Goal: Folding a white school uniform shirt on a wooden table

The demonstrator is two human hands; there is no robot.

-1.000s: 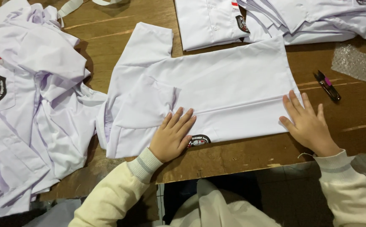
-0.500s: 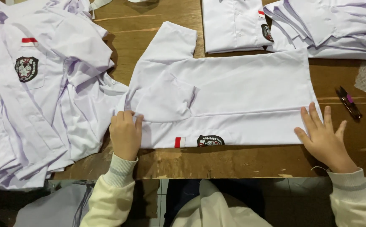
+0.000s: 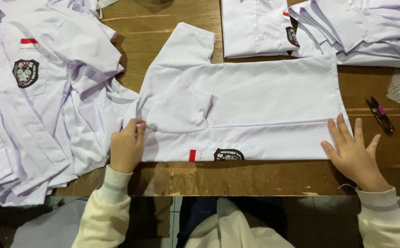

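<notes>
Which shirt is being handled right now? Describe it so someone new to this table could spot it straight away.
On the wooden table, between the loose shirt heap at the left and the folded stack at the top right, one white shirt lies spread flat. The left hand grips its left edge and the right hand presses its right corner. Only this shirt lies singly, folded lengthwise, one sleeve pointing away.

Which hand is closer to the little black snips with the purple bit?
Right. The right hand lies flat on the white shirt's corner, just beside the small black snips. The left hand grips the shirt's far edge.
</notes>
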